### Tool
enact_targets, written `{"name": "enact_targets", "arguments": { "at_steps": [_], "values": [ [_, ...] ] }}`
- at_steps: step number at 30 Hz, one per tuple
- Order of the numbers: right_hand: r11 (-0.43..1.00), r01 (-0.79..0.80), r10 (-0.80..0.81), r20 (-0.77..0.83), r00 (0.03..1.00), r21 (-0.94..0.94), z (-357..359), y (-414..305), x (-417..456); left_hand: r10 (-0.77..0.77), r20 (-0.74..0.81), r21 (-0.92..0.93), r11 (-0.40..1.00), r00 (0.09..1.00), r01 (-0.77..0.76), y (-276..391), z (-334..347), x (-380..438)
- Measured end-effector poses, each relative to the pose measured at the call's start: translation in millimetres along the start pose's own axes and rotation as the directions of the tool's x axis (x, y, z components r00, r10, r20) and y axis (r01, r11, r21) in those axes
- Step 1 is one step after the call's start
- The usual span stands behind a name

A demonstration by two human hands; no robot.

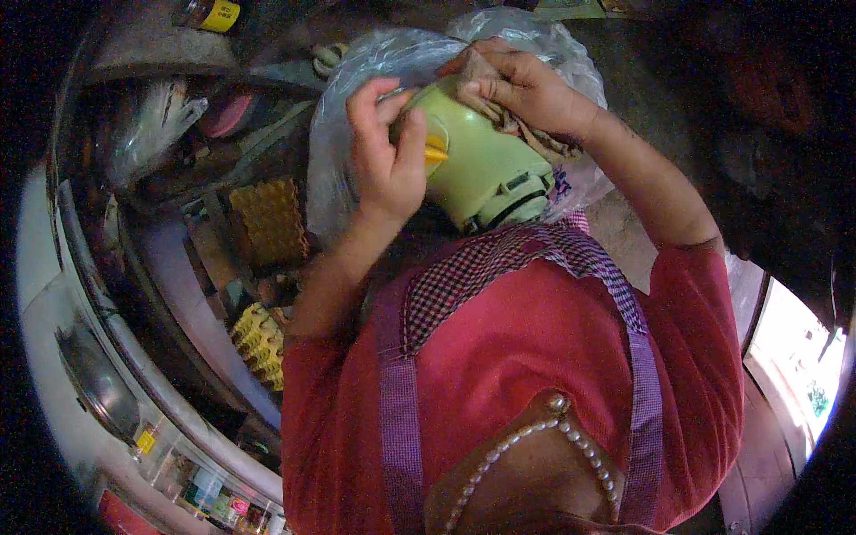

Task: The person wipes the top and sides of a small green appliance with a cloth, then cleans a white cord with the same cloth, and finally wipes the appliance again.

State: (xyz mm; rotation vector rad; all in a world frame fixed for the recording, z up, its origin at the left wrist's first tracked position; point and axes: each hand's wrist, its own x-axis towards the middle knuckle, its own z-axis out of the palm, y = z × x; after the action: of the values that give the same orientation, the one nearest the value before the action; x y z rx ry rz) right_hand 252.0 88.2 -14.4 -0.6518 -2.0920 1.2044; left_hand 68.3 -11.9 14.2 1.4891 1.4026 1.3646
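Note:
A light green appliance base [481,147] with a yellow knob [436,150] lies tilted in front of my apron. Its white, dark-edged bottom part faces me. My right hand [528,87] pinches a crumpled brown cloth [485,93] against the green casing's upper right side. Along the casing's left edge is my left hand [388,147], thumb and fingers curled and spread beside the knob. Whether that hand grips the casing cannot be made out. A clear plastic bag [341,154] lies bunched behind and around the appliance.
To the left, shelves hold a brown egg tray [267,217], a yellow egg tray [259,344] and a pink round object [227,116]. A metal pan lid [100,381] lies at the lower left. A yellow-labelled jar [217,15] stands at the top left. Bright daylight enters at the right.

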Motion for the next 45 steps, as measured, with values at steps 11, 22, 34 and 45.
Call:
{"name": "enact_targets", "arguments": {
  "at_steps": [11, 22, 34, 45],
  "values": [
    [0.94, -0.303, 0.305, -0.011, 0.952, -0.159, -9, -10, -27, -0.053, 0.255, -0.133, 0.987, 0.966, 0.089, -25, 13, 49],
    [0.949, -0.315, 0.314, 0.017, 0.949, 0.009, -11, -20, -29, -0.002, 0.232, -0.129, 0.991, 0.973, 0.033, -17, 23, 53],
    [0.819, -0.345, 0.466, -0.183, 0.865, 0.458, 2, -14, -44, -0.116, 0.34, 0.114, 0.99, 0.933, 0.082, -11, -8, 11],
    [0.769, -0.478, 0.623, -0.332, 0.709, 0.424, 14, -30, -71, -0.087, 0.588, 0.252, 0.965, 0.804, -0.08, 10, -4, 42]
  ]
}}
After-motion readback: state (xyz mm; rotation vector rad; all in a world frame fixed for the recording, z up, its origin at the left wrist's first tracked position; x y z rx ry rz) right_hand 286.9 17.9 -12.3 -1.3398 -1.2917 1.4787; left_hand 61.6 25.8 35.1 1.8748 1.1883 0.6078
